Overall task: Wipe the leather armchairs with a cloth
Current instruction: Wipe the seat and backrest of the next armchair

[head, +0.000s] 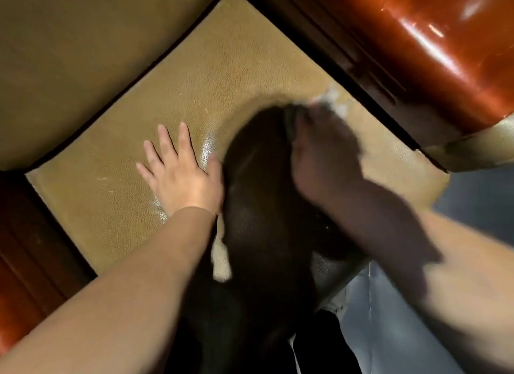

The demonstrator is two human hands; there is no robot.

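Left hand [180,173] lies flat with fingers spread on the tan pebbled leather seat cushion [222,62] of the armchair, palm down, bracing near the cushion's middle. Right hand [325,156] is motion-blurred and in deep shadow, to the right of centre near the right armrest; whether its fingers curl round anything cannot be told. A pale, blurred scrap at its far edge looks like the whitish wiping cloth [331,101], touching the cushion just beside the dark gap along the glossy reddish-brown wooden armrest [434,39]. Cloth judged light, soft, limp, bunches easily; best held wadded under the palm so it does not slip out mid-stroke. Leather looks smooth with a grained sheen, firm padding, so the cloth should glide; wet-looking shine shows just beside the left hand. A large dark shadow [261,206] covers the near middle of the cushion between the two forearms. Tan leather backrest [83,53] rises at far left; another reddish wooden armrest [22,248] sits at near left. Grey floor [472,192] shows at right. No containers in view.
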